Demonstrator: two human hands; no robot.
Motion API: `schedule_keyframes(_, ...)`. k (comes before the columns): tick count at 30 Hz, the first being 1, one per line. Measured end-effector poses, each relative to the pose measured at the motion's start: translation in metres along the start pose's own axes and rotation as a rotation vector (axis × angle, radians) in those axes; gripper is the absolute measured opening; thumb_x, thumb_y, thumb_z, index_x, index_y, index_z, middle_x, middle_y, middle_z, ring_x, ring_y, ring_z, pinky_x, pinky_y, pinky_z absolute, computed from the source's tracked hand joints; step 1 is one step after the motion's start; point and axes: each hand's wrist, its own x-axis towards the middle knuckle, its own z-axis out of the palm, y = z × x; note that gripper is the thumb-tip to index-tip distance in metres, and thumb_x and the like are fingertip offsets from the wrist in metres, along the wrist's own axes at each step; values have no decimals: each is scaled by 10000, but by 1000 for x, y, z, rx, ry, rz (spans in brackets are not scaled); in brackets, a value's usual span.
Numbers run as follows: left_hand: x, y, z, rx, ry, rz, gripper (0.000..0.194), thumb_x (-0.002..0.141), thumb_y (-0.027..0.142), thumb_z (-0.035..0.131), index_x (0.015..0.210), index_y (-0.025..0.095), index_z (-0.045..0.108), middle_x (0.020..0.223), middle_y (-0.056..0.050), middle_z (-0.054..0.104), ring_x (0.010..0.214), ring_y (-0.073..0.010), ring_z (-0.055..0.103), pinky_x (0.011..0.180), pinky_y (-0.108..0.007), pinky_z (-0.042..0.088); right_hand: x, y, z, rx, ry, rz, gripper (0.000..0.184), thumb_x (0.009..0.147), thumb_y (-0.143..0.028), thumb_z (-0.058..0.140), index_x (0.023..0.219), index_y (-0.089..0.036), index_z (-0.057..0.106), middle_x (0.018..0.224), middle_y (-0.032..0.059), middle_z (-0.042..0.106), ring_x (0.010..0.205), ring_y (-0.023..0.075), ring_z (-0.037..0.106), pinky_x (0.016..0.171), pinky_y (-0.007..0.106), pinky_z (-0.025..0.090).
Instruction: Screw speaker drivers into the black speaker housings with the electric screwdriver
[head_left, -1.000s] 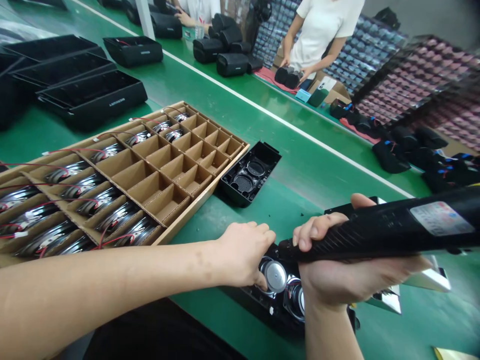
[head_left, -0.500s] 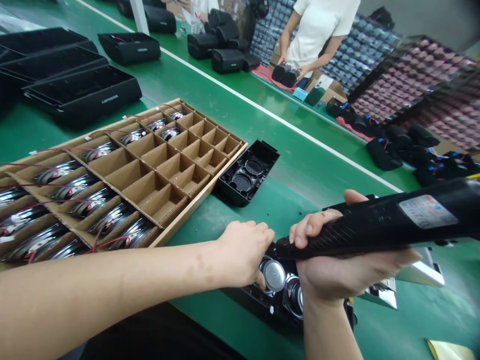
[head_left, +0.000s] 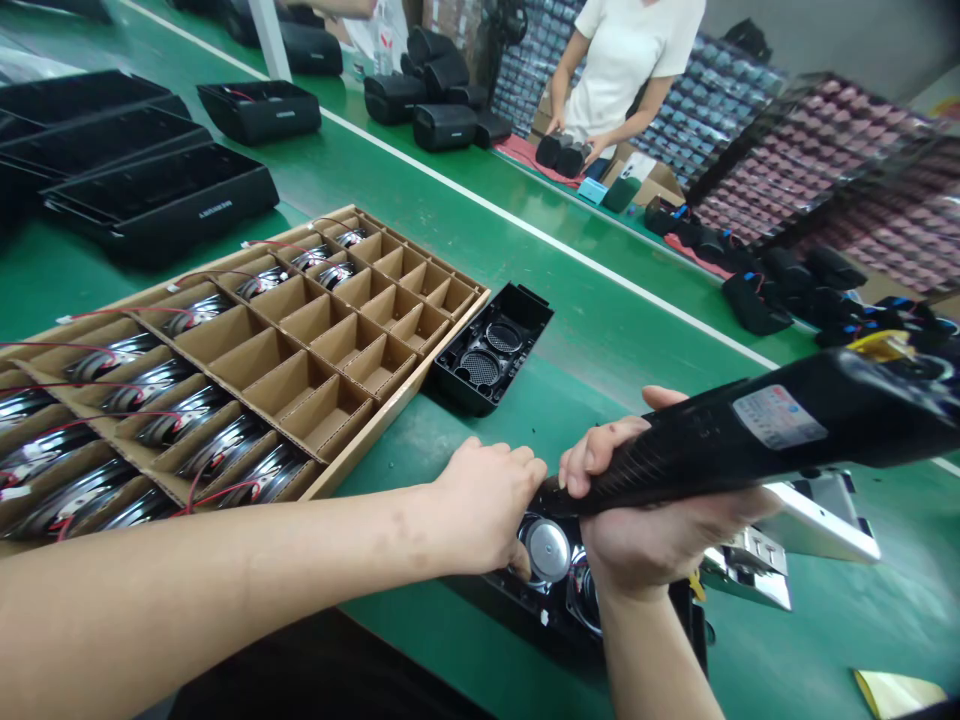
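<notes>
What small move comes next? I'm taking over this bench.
Probably square the screwdriver on the housing before running it: the right hand has its nose angled down at the housing's edge, and the left hand is pressing beside the speaker driver, so the housing looks steadied.

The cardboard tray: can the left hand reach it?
Probably yes. The left hand is close beside the tray, and no object stands between them.
</notes>
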Motion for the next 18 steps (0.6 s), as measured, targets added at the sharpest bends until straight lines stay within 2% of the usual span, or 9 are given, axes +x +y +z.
schedule_keyframes(6, 1, 3, -2, -12, -40, -40, 822, 594, 562, 989, 1218, 173, 621, 1177, -47, 687, 1107, -318, 664, 982, -518, 507, -6, 4, 2, 62, -55, 42, 693, 879, -876, 478, 1111, -234, 596, 612, -51, 547, 401, 111, 438, 389, 238, 375)
schedule_keyframes(11, 0, 5, -4, -3, -45, -51, 825, 618, 574, 980, 1233, 160, 619, 1187, -61, 681, 1120, -323, 654, 1036, -547, 440, -8, 3, 4, 58, -31, 69, 742, 851, -925, 445, 1095, -235, 565, 591, -58, 517, 388, 109, 423, 403, 244, 381)
schedule_keyframes(18, 2, 7, -8, -15, -80, -77, 878, 614, 550, 986, 1300, 154, 606, 1209, -76, 675, 1149, -330, 639, 1086, -564, 389, -11, 6, 5, 81, -41, 92, 724, 849, -899, 505, 1117, -230, 573, 656, -48, 533, 419, 102, 454, 410, 241, 395)
